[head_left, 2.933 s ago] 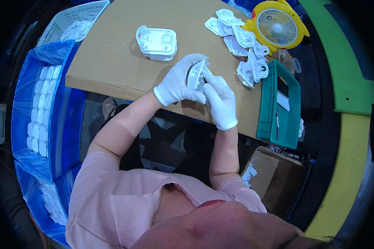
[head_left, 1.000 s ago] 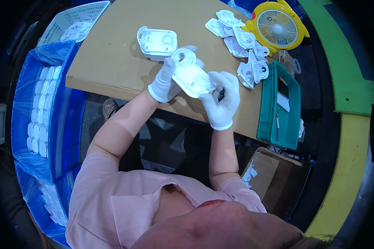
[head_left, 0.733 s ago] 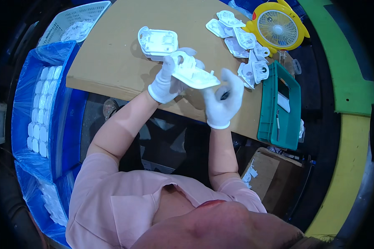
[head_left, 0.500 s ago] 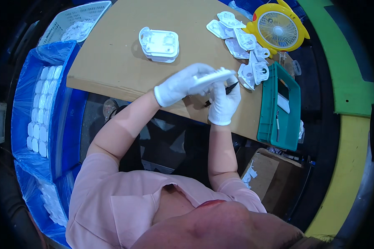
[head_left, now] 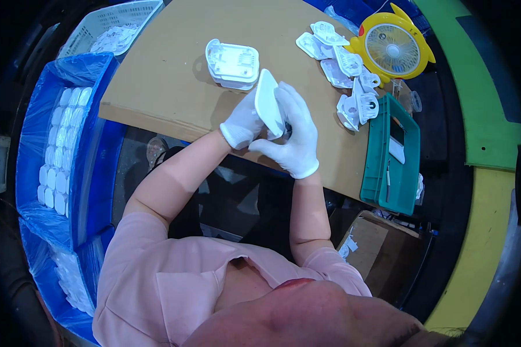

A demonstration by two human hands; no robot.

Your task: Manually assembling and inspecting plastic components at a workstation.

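Both my hands wear white gloves and are raised over the near edge of the table. A white plastic cover (head_left: 268, 105) stands steeply tilted between them, its smooth face showing. My left hand (head_left: 241, 122) is closed on its left side, with the fingers partly hidden behind it. My right hand (head_left: 297, 136) curves round its right edge, thumb stretched toward the left hand. A small dark spot shows in the right palm; whether the black pen-like tool is still there cannot be made out. Just beyond my hands lies a short stack of white plastic casings (head_left: 233, 65).
Several loose white casings (head_left: 347, 61) lie at the table's right, by a yellow fan (head_left: 393, 51). A teal tray (head_left: 376, 168) holds a white-handled tool and a dark-and-white flat object. Left stand blue-lined bins (head_left: 92, 168) of white parts and a pale basket (head_left: 142, 26).
The cover has turned from nearly flat to upright, smooth face showing. My right hand has moved left and opened its grip around the cover's edge; the black tool no longer shows clearly.
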